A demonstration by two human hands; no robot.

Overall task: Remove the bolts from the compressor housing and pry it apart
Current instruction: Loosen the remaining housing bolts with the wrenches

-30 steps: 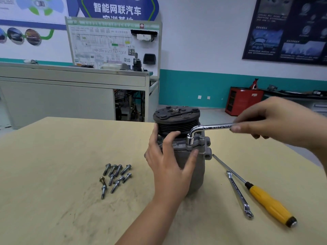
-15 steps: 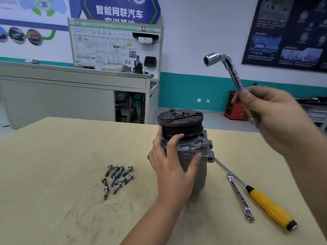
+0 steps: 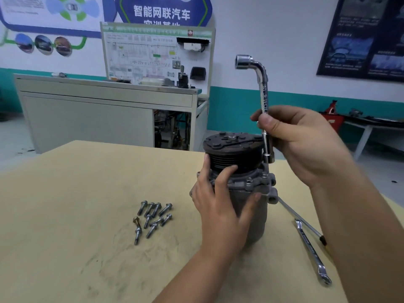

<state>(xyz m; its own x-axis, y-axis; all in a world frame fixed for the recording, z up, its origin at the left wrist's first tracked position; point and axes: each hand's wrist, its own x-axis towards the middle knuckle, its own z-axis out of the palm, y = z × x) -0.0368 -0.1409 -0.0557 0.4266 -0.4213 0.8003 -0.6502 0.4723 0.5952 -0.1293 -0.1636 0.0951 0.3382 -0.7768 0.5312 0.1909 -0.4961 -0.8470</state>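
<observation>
The left hand (image 3: 220,206) grips the grey cast-metal compressor housing (image 3: 253,206), which stands upright on the tan tabletop (image 3: 65,215). The right hand (image 3: 306,145) holds the chrome L-shaped socket wrench (image 3: 263,92) vertically, just above a seated flange bolt (image 3: 248,182). Loose steel bolts (image 3: 150,217) lie left of the left hand. Prying is not yet begun.

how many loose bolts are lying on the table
10 loose bolts, as far as visible: all in one cluster on the table left of the compressor, four in a back row, six nearer; overlap may hide one.

I see a white wall (image 3: 273,40) with a teal band (image 3: 240,110), a dark poster (image 3: 367,40) at right, a diagram board (image 3: 153,53) standing on a grey cabinet (image 3: 87,119), and grey floor (image 3: 13,138).
</observation>
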